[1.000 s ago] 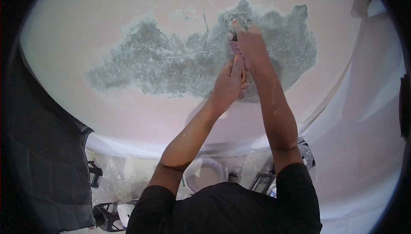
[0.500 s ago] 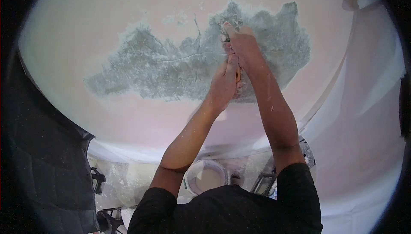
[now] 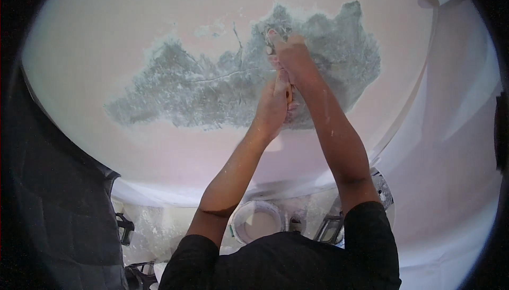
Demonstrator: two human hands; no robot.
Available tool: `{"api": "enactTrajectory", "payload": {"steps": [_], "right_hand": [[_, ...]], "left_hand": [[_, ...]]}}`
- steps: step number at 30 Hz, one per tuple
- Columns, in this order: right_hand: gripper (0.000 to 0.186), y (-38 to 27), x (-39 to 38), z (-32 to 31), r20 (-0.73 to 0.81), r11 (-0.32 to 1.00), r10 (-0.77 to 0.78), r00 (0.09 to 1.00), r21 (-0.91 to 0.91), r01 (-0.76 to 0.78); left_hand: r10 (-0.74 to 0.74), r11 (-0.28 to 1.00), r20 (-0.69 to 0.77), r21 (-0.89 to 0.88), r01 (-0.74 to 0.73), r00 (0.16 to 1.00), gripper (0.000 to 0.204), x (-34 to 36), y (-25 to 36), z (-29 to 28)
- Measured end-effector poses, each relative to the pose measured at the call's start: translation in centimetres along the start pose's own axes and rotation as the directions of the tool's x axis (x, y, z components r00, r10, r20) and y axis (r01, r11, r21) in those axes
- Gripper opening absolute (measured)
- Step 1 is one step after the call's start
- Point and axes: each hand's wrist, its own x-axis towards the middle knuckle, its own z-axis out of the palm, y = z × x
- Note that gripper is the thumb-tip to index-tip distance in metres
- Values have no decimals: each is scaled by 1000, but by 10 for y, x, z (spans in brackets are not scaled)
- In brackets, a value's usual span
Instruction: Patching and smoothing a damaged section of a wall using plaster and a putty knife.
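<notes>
Both my arms reach up to a pale pinkish wall (image 3: pixel 212 154) with an irregular grey patch (image 3: pixel 212 99). My left hand (image 3: pixel 271 104) is closed round the orange handle (image 3: pixel 289 95) of a tool, probably a scraper. Just above it, my right hand (image 3: pixel 292 56) is closed in front of the patch, its thumb pointing upward. Whitish residue covers its fingertips. The tool's working end is hidden behind the right hand, so what that hand grips does not show clearly. A thin crack (image 3: pixel 217 77) crosses the grey patch to the left of my hands.
Below the wall, a round white bucket (image 3: pixel 239 229) stands on the white-spattered floor (image 3: pixel 159 223). Black frame-like objects (image 3: pixel 330 230) lie on either side. Dark sheeting (image 3: pixel 58 200) hangs at the left, and a pale sheet (image 3: pixel 445 157) covers the right side.
The view has shifted slightly, and both hands appear a little further left in it. Their grip looks the same.
</notes>
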Motion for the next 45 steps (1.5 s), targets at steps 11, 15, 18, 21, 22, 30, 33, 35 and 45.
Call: {"api": "enactTrajectory", "payload": {"steps": [11,15,18,21,22,30,33,35,45], "right_hand": [[32,-6,-6,6,-42,988,-56,998,-148,50],[31,-6,0,2,-26,994,14,1000,-105,-16],[36,-2,-1,4,-102,986,-110,989,-135,96],[34,4,-4,2,35,953,-230,973,-195,232],[33,6,-3,5,-11,983,-135,991,-127,132],[28,9,6,9,-101,1000,-14,995,4,15],[28,26,12,11,-147,982,-100,984,-175,74],[27,14,2,12,-99,1000,-5,995,24,7],[33,11,7,6,-106,979,-134,985,-169,115]], "left_hand": [[-26,995,22,-98,28,999,42,-1,-1,2],[-42,993,11,-110,43,999,44,0,4,4],[27,998,23,-51,-26,999,44,4,2,2],[-95,993,55,-64,98,994,45,-13,11,3],[-89,994,54,-64,93,995,45,-12,11,3],[-56,997,12,47,55,998,47,-7,12,-9],[149,970,-17,196,-143,989,46,7,-8,-23],[58,990,0,127,-58,998,46,-1,3,-19],[-10,999,-43,42,12,999,44,1,6,-5]]}}
